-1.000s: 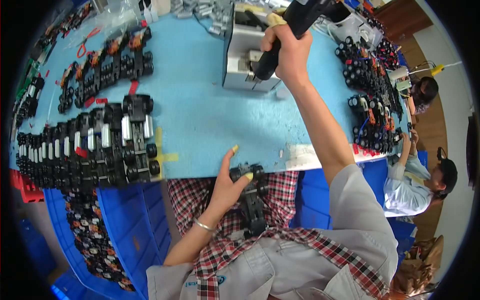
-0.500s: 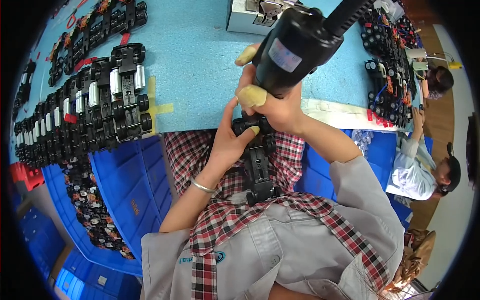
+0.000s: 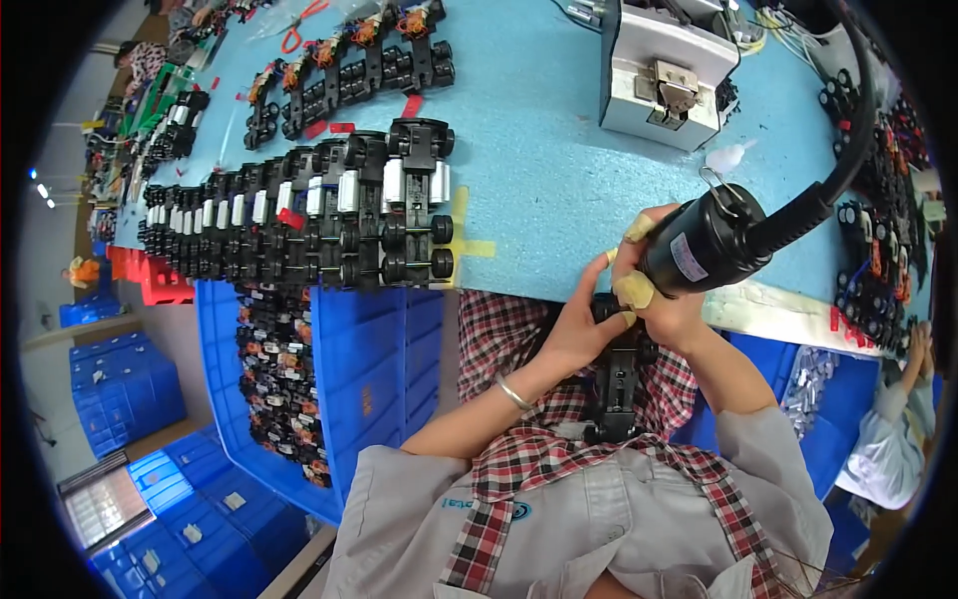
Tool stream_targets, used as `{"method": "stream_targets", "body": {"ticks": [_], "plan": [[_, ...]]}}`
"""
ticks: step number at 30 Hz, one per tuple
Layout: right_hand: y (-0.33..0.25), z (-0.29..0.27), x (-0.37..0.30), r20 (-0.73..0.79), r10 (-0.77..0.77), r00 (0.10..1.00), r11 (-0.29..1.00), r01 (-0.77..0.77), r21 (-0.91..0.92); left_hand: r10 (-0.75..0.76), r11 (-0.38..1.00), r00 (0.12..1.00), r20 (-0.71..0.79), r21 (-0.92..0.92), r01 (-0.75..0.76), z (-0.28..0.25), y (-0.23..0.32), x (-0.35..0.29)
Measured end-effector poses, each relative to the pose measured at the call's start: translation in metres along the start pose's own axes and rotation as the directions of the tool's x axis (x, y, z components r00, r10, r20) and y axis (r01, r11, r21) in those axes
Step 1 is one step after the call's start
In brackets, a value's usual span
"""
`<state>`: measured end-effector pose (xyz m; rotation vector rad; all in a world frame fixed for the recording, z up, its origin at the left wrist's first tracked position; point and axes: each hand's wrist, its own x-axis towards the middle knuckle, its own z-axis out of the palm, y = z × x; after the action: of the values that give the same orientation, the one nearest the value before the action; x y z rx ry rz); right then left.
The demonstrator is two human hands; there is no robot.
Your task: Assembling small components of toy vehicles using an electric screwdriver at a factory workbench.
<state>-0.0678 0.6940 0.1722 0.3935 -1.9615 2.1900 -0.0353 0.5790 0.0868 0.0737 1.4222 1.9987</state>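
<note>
Across from me the right hand has its fingers wrapped tight around a black driver, whose tip I can't see; the left hand grips the upper end of a dark chassis, which lies over the plaid lap by the table's edge. To the left stands a row of similar chassis; a metal box sits beyond the hands.

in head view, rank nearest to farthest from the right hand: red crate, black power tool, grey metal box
1. Black power tool: in the right hand.
2. Grey metal box: ahead, on the blue table.
3. Red crate: far left, by the table's edge.
</note>
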Motion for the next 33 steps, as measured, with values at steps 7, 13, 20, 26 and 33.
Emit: {"method": "stream_targets", "body": {"ticks": [7,13,20,26,33], "plan": [[-0.053,-0.037,0.027,-0.218,-0.136,0.967,0.697,0.249,0.673,0.126,0.885,0.967,-0.221,0.465,-0.009,-0.015,0.063,-0.018],[-0.067,-0.174,0.032,-0.34,-0.039,0.94,0.519,0.31,0.796,0.915,0.208,0.391,0.098,0.716,-0.666,-0.021,0.222,0.051],[0.051,-0.223,-0.004,-0.212,0.358,0.91,0.385,0.063,0.921,0.674,-0.314,0.653,0.344,0.934,-0.169,-0.135,0.172,0.178],[0.062,-0.218,-0.006,-0.396,0.385,0.834,0.671,0.042,0.74,0.666,-0.111,0.714,0.216,0.975,-0.191,-0.068,0.202,0.137],[0.031,-0.206,-0.008,-0.155,0.547,0.823,0.528,-0.195,0.827,0.386,-0.215,0.293,0.875,0.394,-0.894,0.235,0.117,0.104]]}}
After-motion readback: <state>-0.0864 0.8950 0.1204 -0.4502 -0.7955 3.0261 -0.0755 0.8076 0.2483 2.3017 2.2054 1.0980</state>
